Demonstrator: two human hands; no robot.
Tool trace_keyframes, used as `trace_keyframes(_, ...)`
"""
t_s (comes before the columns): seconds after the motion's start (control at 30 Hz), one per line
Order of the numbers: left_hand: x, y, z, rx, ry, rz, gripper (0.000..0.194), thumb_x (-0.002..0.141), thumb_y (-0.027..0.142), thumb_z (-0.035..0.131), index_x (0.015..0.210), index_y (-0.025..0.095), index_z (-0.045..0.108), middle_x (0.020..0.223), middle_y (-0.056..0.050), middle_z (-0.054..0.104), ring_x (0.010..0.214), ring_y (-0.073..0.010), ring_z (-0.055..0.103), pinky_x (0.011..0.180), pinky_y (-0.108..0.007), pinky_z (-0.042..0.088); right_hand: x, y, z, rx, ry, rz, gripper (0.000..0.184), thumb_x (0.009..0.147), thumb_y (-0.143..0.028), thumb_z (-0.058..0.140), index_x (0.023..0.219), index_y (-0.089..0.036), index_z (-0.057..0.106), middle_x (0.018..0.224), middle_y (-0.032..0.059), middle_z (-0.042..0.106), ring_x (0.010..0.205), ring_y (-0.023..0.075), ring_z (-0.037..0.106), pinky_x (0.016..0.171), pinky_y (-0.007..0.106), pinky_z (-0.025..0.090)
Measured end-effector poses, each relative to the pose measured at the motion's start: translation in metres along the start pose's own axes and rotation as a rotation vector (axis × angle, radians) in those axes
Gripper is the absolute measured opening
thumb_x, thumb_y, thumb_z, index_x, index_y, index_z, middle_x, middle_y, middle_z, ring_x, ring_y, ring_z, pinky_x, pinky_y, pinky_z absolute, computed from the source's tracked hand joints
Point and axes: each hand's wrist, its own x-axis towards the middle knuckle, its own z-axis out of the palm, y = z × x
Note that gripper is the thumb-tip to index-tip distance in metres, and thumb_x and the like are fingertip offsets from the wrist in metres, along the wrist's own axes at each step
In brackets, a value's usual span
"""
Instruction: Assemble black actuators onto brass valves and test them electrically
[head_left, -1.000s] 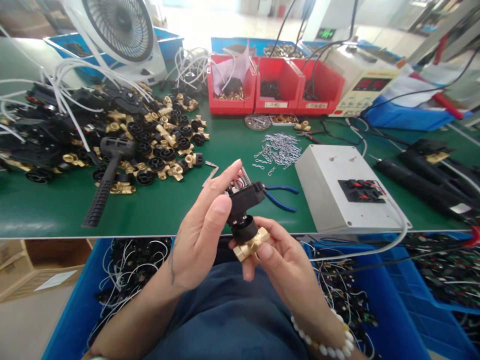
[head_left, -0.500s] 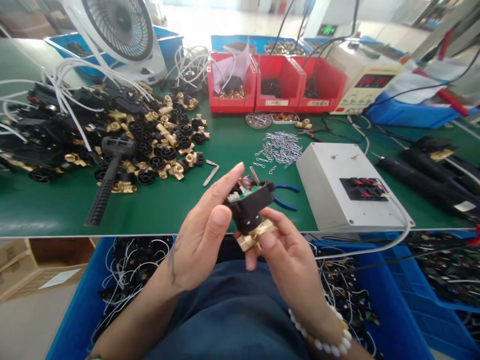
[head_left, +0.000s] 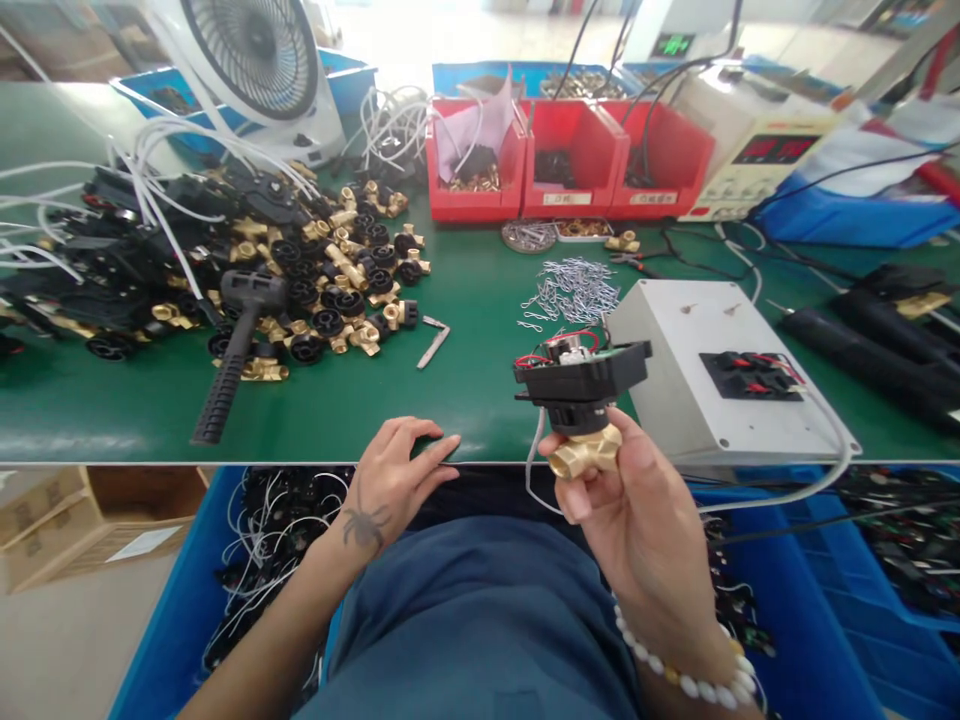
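Observation:
My right hand grips a motorised valve by its brass body, held upright above the table's front edge. Its black actuator housing has no cover on top, so red wires and a bit of green circuit board show. A pale cable hangs down beside it. Empty, my left hand rests at the table edge with its fingers apart and slightly bent. Beyond the valve lies a heap of metal R-clips. An L-shaped hex key is on the green table.
A black mallet leans by a pile of brass valves on the left. Red bins line the back, near a fan and a power supply. A grey switch box stands right. Blue crates sit below.
My left hand has let go of the valve and dropped to the table edge. My right hand has carried the valve right and turned it. The blue-handled pliers are now hidden.

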Motion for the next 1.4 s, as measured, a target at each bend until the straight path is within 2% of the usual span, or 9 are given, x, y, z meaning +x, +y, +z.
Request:
trace_keyframes(0.17,-0.019,0.01,0.01,-0.023,0.067,0.003,0.01,0.093,0.018,0.069,0.096,0.025,0.074,0.094,-0.004,0.076,0.089,-0.0182,0.068,0.08,-0.032,0.059,0.0,0.0,0.002,0.041,-0.031,0.016,0.038,0.088,-0.052,0.075,0.113,-0.025,0.064,0.093,0.0047,0.076,0.055,0.0091,0.059,0.047,0.021,0.046)
trace_keyframes(0.3,-0.033,0.016,0.019,-0.1,-0.085,-0.038,0.025,0.101,0.028,0.057,0.081,0.021,0.07,0.074,-0.002,0.074,0.065,-0.014,0.069,0.063,-0.024,0.057,-0.001,0.001,0.002,0.015,-0.046,0.042,0.042,0.088,-0.055,0.074,0.114,-0.024,0.062,0.09,0.0043,0.076,0.051,0.0087,0.056,0.048,0.024,0.046)
trace_keyframes(0.43,-0.042,0.004,0.022,-0.07,-0.226,-0.164,0.024,0.101,0.027,0.05,0.094,0.019,0.072,0.077,-0.008,0.076,0.067,-0.0228,0.074,0.062,-0.033,0.06,-0.002,0.004,0.003,0.004,-0.055,0.049,0.046,0.087,-0.057,0.073,0.116,-0.023,0.06,0.088,0.0041,0.075,0.049,0.009,0.055,0.047,0.024,0.045)
trace_keyframes(0.53,-0.038,0.006,0.003,-0.095,-0.294,-0.176,0.033,0.1,0.036,0.048,0.119,0.018,0.068,0.105,-0.014,0.078,0.09,-0.0294,0.077,0.075,-0.041,0.063,-0.003,0.005,0.005,0.005,-0.076,0.056,0.047,0.086,-0.057,0.074,0.116,-0.023,0.058,0.084,0.003,0.074,0.05,0.0094,0.056,0.047,0.024,0.044)
trace_keyframes(0.63,-0.016,0.027,-0.029,-0.302,-0.353,-0.191,0.025,0.103,0.04,0.048,0.118,0.03,0.066,0.108,-0.003,0.077,0.099,-0.0195,0.075,0.086,-0.031,0.062,-0.003,0.007,0.009,0.011,-0.11,0.05,0.046,0.087,-0.055,0.075,0.116,-0.024,0.058,0.082,0.0017,0.074,0.048,0.0081,0.053,0.049,0.023,0.043)
trace_keyframes(0.73,0.019,0.047,-0.049,-0.313,-0.084,-0.229,0.054,0.093,0.049,0.068,0.14,0.029,0.052,0.134,-0.009,0.063,0.124,-0.0245,0.063,0.101,-0.038,0.058,-0.005,0.01,0.012,-0.011,-0.114,0.066,0.048,0.087,-0.056,0.074,0.119,-0.024,0.057,0.082,0.001,0.073,0.047,0.007,0.049,0.05,0.023,0.042)
trace_keyframes(0.83,0.046,0.055,-0.043,-0.211,0.003,-0.113,0.087,0.086,0.063,0.068,0.156,0.025,0.032,0.142,-0.015,0.052,0.132,-0.029,0.056,0.106,-0.044,0.056,-0.007,0.014,0.011,-0.046,-0.113,0.108,0.051,0.086,-0.057,0.074,0.12,-0.024,0.057,0.074,-0.001,0.068,0.047,0.0072,0.046,0.05,0.023,0.04)
trace_keyframes(1.03,0.054,0.062,-0.024,-0.174,0.032,-0.09,0.084,0.092,0.044,0.071,0.159,0.023,0.026,0.135,-0.013,0.052,0.124,-0.0231,0.058,0.099,-0.031,0.058,-0.004,0.011,0.004,-0.184,-0.123,0.007,0.046,0.088,-0.054,0.074,0.117,-0.023,0.057,0.073,-0.0014,0.065,0.054,0.0081,0.049,0.049,0.019,0.04)
trace_keyframes(1.4,0.058,0.067,-0.025,-0.24,0.015,-0.178,0.076,0.086,0.038,0.076,0.149,0.027,0.037,0.134,-0.012,0.057,0.122,-0.0274,0.06,0.103,-0.043,0.057,0.001,0.004,0.005,-0.378,-0.136,-0.101,0.042,0.092,-0.06,0.066,0.111,-0.023,0.057,0.073,-0.0013,0.065,0.054,0.0108,0.053,0.051,0.023,0.047)
